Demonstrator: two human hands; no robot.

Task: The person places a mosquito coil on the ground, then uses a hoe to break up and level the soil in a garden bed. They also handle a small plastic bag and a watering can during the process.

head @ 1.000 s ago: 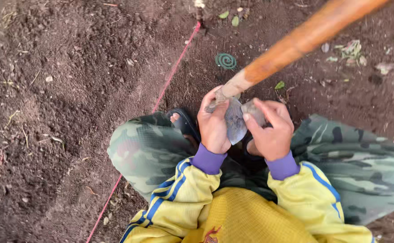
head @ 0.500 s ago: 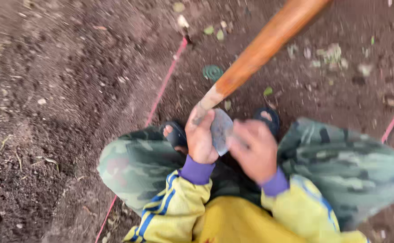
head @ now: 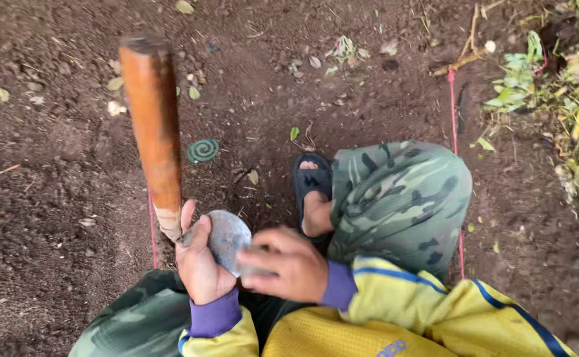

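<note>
Left hand (head: 200,264) is closed around the neck of a hoe-like tool, just where the wooden handle (head: 152,125) meets the grey metal blade (head: 227,238); the blade lies against that palm, in front of the person's lap. Right hand (head: 289,268) is laid over the blade's lower edge with fingers curled — whether it pinches something small against the metal or merely presses on it cannot be told, as the fingertips are blurred.

Change noted: a second ago the handle slanted away to the upper right of the view; it now stands up toward the upper left. Both hands and the blade have shifted with it, and the right hand has moved from beside the blade to across its face. Judgement: the tool has been turned in the grip so that another side of the blade is presented to the right hand — the work on the blade appears to be going on, not finished.

Surroundings: the person squats on dark loose soil (head: 51,198) in camouflage trousers, one foot in a black sandal (head: 312,188) just beyond the hands. A green spiral coil (head: 203,151) lies on the ground beside the handle. A red string (head: 454,139) runs taut across the soil on the right, another shows near the handle's foot. Weeds and fallen leaves (head: 554,86) crowd the upper right. Nothing lies between the hands and the blade.
</note>
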